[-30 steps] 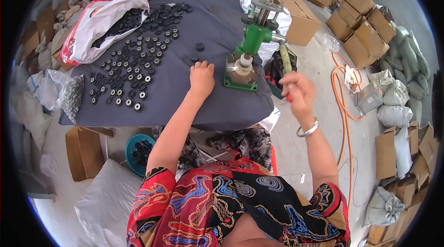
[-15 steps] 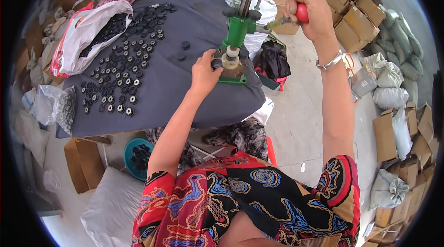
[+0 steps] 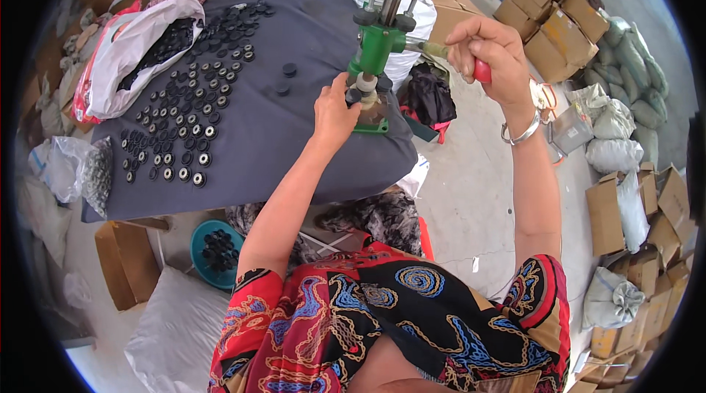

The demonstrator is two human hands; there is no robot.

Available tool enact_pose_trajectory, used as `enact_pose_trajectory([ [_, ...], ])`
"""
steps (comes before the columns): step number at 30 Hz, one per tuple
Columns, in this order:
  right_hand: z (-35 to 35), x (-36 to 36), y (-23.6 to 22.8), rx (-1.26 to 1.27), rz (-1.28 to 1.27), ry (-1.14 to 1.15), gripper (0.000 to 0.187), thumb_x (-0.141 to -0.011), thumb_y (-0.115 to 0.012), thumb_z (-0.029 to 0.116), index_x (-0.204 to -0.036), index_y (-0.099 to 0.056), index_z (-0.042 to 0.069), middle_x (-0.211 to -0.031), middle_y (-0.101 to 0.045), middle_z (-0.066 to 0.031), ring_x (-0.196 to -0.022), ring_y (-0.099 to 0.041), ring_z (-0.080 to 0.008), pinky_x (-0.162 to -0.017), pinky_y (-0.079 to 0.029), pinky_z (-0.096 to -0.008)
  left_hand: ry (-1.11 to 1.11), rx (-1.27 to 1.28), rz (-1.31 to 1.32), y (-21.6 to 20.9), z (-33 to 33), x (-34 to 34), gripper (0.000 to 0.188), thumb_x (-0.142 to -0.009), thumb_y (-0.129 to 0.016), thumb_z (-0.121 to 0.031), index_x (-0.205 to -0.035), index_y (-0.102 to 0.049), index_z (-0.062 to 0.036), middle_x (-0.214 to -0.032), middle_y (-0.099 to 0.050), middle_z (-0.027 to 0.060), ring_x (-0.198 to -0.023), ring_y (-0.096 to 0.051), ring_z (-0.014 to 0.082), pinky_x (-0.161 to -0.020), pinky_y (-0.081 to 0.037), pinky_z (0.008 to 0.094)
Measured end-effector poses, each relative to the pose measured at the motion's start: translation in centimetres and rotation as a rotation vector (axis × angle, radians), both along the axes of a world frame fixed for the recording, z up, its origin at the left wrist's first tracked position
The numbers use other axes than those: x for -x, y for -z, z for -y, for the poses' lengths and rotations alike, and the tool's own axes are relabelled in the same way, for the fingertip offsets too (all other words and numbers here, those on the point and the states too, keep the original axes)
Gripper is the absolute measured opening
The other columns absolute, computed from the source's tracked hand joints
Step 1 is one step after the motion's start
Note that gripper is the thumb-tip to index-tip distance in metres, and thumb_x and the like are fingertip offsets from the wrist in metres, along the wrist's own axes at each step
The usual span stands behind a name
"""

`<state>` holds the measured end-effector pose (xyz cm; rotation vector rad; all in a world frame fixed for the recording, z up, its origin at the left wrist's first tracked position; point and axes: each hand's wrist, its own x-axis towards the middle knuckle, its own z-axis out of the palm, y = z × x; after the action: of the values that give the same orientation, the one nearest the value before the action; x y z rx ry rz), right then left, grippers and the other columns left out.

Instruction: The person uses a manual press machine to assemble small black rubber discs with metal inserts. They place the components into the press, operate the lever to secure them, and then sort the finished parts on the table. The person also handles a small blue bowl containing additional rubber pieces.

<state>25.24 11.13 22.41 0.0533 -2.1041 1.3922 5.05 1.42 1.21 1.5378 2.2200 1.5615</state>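
Observation:
A green hand press [image 3: 376,49] stands at the right end of the cloth-covered table. My right hand [image 3: 491,55] is closed round the red-knobbed lever [image 3: 482,71] that sticks out from its right side. At the foot of the press, my left hand [image 3: 334,112] pinches a small round black cap [image 3: 353,96] between thumb and fingers, beside the ram. The ram's pale end [image 3: 365,84] is low over the base, and what lies right under it is too hidden to make out. Two loose black caps [image 3: 289,69] lie on the cloth left of the press.
Several black caps with metal-ringed centres [image 3: 184,128] spread over the table's left half [image 3: 294,18]. A white sack [image 3: 103,84] of black parts and a clear bag of small metal pieces [image 3: 97,180] lie farther left. Below stand a teal basin [image 3: 197,249] and a carton [image 3: 126,264].
My right hand has come down with the lever, and the press ram sits lower. The left hand stays by the press base, still pinching the cap. The whole view has shifted slightly.

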Motion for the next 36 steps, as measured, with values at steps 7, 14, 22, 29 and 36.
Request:
enact_pose_trajectory([
  [7,-4.0,3.0,-4.4,0.186,-0.022,0.071,0.024,-0.083,-0.044,0.007,-0.092,-0.06,-0.008,-0.053,-0.051,-0.0093,-0.041,-0.045,-0.0157,-0.048,-0.043,-0.0315,-0.012,0.125,-0.056,-1.1,-1.3,0.2,0.07,-0.069,-0.076,-0.008,-0.131,-0.047,0.0006,-0.105,-0.068,0.0178,-0.102,-0.06,0.034,-0.087,-0.048,0.0425],
  [14,-5.1,4.2,-5.2,0.189,-0.06,0.164,0.021,-0.083,-0.045,0.007,-0.088,-0.059,-0.007,-0.051,-0.049,-0.0102,-0.038,-0.043,-0.0177,-0.045,-0.043,-0.0327,-0.015,0.077,0.077,-0.4,-2.7,0.4,0.079,-0.068,-0.08,-0.009,-0.136,-0.042,0.0026,-0.111,-0.067,0.0207,-0.106,-0.063,0.0335,-0.091,-0.05,0.039],
  [22,2.5,-0.4,2.8,-0.022,-0.05,0.256,0.022,-0.082,-0.045,0.009,-0.089,-0.063,-0.003,-0.063,-0.058,-0.0065,-0.049,-0.052,-0.0126,-0.053,-0.046,-0.0274,0.032,0.004,0.19,-0.3,-2.7,0.2,0.078,-0.068,-0.077,-0.005,-0.137,-0.041,0.0026,-0.113,-0.067,0.0184,-0.106,-0.064,0.0325,-0.092,-0.05,0.0376],
  [29,5.0,-1.7,12.8,-0.48,-0.208,0.304,0.013,-0.069,-0.055,0.006,-0.079,-0.063,0.002,-0.066,-0.056,-0.0075,-0.058,-0.054,-0.0271,-0.06,-0.045,-0.0372,-0.285,-0.01,-0.306,1.4,0.1,6.9,0.045,-0.075,-0.066,-0.007,-0.119,-0.059,-0.006,-0.117,-0.063,0.0142,-0.109,-0.056,0.0344,-0.091,-0.046,0.0459],
  [36,4.9,-1.6,7.2,-0.28,0.0,0.356,0.016,-0.079,-0.05,0.01,-0.084,-0.064,0.003,-0.059,-0.055,-0.0052,-0.053,-0.057,-0.0138,-0.05,-0.042,-0.0284,-0.337,0.449,-0.496,3.8,2.3,12.1,0.04,-0.086,-0.063,-0.018,-0.124,-0.059,-0.0071,-0.116,-0.064,0.0139,-0.108,-0.057,0.0334,-0.088,-0.046,0.0497],
])
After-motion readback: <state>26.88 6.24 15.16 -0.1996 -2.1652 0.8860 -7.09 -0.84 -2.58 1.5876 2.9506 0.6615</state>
